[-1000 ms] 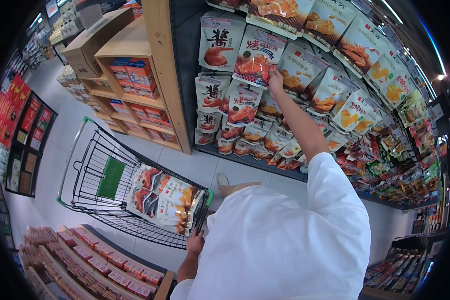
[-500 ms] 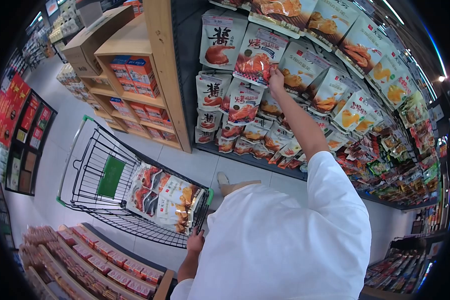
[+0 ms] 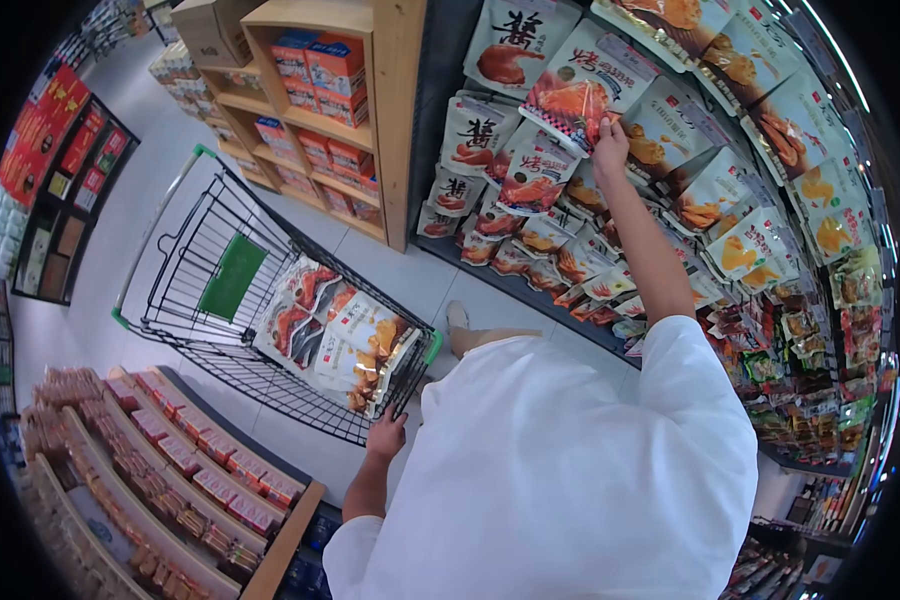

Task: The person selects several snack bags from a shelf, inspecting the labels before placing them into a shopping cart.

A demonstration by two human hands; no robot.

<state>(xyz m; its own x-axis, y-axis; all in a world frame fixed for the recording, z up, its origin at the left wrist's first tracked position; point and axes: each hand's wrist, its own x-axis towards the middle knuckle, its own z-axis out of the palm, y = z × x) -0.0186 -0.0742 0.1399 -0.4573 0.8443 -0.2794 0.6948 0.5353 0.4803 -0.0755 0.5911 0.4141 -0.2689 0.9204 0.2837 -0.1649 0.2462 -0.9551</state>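
Observation:
At the upper middle, my right hand pinches the lower right edge of a white and red snack pouch hanging on the rack. Beside it hang white pouches with a dark character and pouches with brown pieces pictured. Down at the lower middle, my left hand is at the near rim of a black wire shopping cart; its fingers curl at the wire. Inside the cart lie several large pouches and a green panel.
Wooden shelves with orange boxes stand left of the rack. A tiered display of small packs fills the lower left. Red signs stand at the far left. My foot is on the tiled floor.
The view has shifted, so the rack appears further right and the tiered display higher. My right hand stays on the same pouch and my left hand stays by the cart rim.

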